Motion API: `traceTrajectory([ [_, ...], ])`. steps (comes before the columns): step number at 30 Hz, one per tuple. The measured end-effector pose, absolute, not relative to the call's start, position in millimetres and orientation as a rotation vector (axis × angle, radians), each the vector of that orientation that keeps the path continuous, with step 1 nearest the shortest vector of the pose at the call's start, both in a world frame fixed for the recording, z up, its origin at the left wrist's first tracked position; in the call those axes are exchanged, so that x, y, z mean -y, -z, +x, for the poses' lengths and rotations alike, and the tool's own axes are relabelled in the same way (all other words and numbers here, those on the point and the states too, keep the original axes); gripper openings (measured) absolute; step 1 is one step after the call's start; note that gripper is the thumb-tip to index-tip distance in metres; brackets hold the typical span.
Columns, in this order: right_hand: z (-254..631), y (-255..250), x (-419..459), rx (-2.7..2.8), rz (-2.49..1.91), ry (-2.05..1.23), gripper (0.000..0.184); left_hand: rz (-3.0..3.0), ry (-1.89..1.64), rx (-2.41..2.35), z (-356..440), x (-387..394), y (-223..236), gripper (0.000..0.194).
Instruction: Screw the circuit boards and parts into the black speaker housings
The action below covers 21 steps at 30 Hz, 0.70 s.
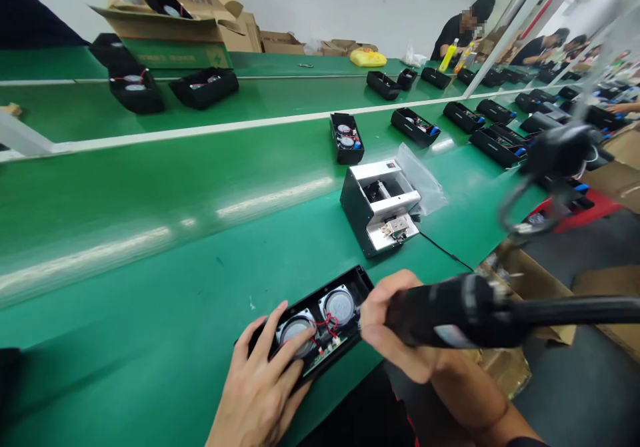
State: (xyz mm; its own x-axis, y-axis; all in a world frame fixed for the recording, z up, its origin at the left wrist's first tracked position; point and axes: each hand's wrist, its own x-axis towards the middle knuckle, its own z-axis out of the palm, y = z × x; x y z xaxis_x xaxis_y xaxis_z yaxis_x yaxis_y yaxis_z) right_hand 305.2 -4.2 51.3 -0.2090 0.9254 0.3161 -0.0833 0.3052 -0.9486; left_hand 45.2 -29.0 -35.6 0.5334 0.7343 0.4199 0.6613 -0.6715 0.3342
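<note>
In front of me on the green bench lies a black speaker housing [311, 311], tilted across the view with its inside facing up. Two round speaker drivers [339, 307], red wires and a strip of circuit board show in it. My left hand [264, 367] grips its left end, fingers reaching over the rim and across one driver. My right hand [395, 327] is closed around a black corded electric screwdriver [445, 310], held almost level at the housing's right end. The tool's tip is hidden behind my fingers.
A silver-and-black screw feeder [381, 207] stands just beyond the housing, its cable running right. Plastic film [423, 183] lies beside it. More speaker housings [347, 139] line the green belt. A blurred hanging hook [525, 213] is at right; cardboard boxes [535, 287] sit below.
</note>
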Motion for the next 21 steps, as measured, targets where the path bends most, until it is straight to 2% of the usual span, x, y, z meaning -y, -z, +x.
traceTrajectory([
  [6,333,-71,6,1.1,-0.702,-0.821,0.033,2.573,-0.882,-1.22,48,26,34,0.019],
  [10,350,-49,-8,0.957,-0.884,-0.517,0.038,2.556,-0.904,-1.228,49,24,31,0.022],
  [12,357,-29,-17,0.988,-1.011,-0.504,0.038,2.561,-0.911,-1.231,48,22,31,0.024],
  [15,367,-12,-33,1.072,-1.104,-0.67,0.034,2.561,-0.929,-1.236,49,21,31,0.028],
  [17,372,-19,-46,1.042,-1.036,-0.664,0.032,2.549,-0.951,-1.25,53,21,32,0.029],
  [21,374,-57,-80,0.969,-0.876,-0.403,0.031,2.536,-0.98,-1.299,70,24,33,0.029],
])
